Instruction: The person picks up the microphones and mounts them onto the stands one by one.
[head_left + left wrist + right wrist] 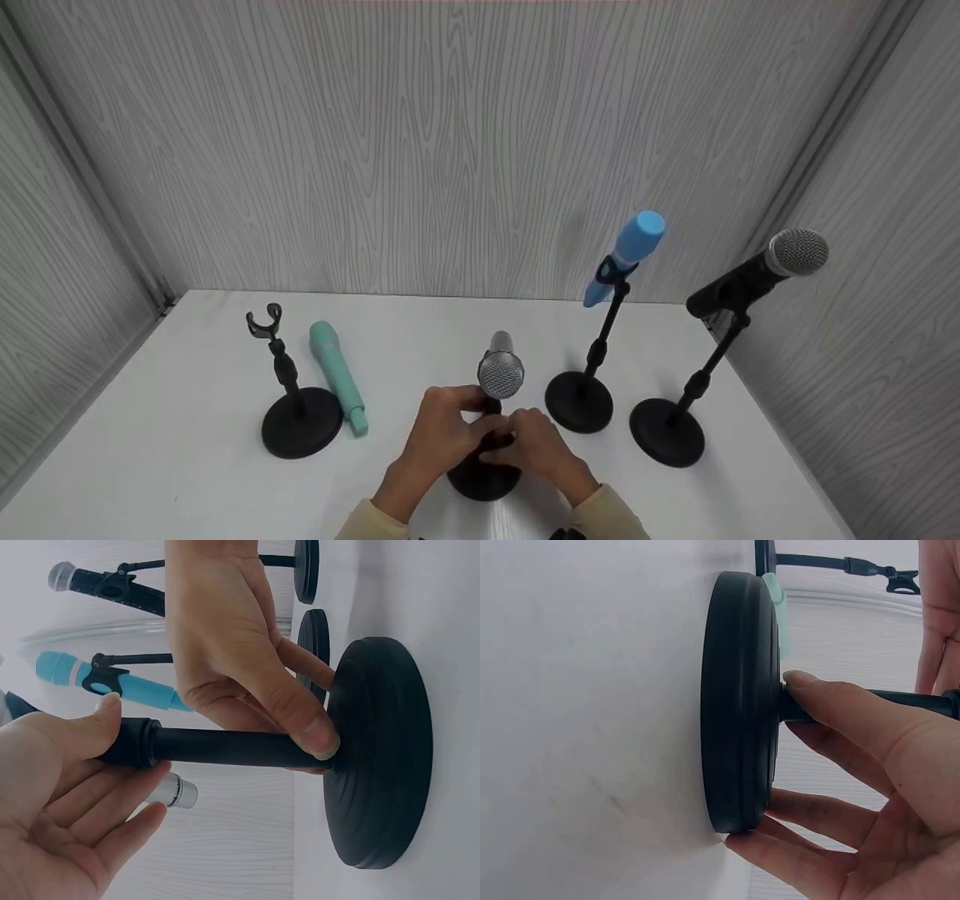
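Observation:
A silver microphone [501,373] sits in the top of a black desk stand [484,484], its mesh head facing me in the head view. My left hand [444,429] pinches the stand's collar [136,742] between thumb and fingers, just under the microphone. Lower down, my right hand [537,448] grips the pole [225,746] just above the round base [382,757]. In the right wrist view, the lower fingers of that hand touch the base's rim. Whether the base lies flat on the table cannot be told.
On the left stands a black stand [301,424] with an open clip, beside a green microphone [339,371] lying on the white table [187,480]. To the right, two stands hold a blue microphone [636,241] and a black microphone [739,283]. Grey panels [420,150] enclose the table.

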Demonstrator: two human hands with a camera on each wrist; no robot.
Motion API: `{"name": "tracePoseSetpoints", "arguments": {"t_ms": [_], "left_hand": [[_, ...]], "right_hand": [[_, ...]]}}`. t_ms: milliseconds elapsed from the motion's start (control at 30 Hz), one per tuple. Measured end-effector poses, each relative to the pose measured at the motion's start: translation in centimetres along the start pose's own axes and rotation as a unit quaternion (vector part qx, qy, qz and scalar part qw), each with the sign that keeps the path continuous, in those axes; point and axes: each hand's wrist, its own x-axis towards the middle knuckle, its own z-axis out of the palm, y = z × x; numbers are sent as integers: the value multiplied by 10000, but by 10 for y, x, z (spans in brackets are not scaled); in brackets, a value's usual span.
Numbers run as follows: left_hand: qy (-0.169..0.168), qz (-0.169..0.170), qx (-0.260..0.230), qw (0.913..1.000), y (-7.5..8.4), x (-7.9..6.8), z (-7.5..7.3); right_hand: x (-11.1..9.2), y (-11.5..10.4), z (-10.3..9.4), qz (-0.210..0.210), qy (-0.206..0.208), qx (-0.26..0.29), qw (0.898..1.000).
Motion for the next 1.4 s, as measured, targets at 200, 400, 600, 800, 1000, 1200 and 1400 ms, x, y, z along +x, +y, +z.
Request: {"name": "tracePoseSetpoints", "arguments": {"t_ms": [200,400,600,800,1000,1200,1400], "left_hand": [[154,-26,138,9998,3,0,-1],[-631,-69,-420,9971,1,0,-8],[-1203,-98,-485,9915,0,-1,-10],[-1119,-83,-354,9931,-2,-1,-10],[-1009,-94,-247,9945,-1,-1,-10],[-980,-2,-277,9948,1,-1,-11],[-985,-4,-260,9948,1,0,-11]], "right_hand": [[-1,1,0,64,34,-48,10000],[1,1,1,-1,-81,19,10000],[0,0,1,18,-149,143,9998],[1,2,2,26,-187,123,9997],[1,1,2,29,-169,33,9998],[1,0,1,75,-213,182,9996],[1,2,2,16,-176,239,9996]]}}
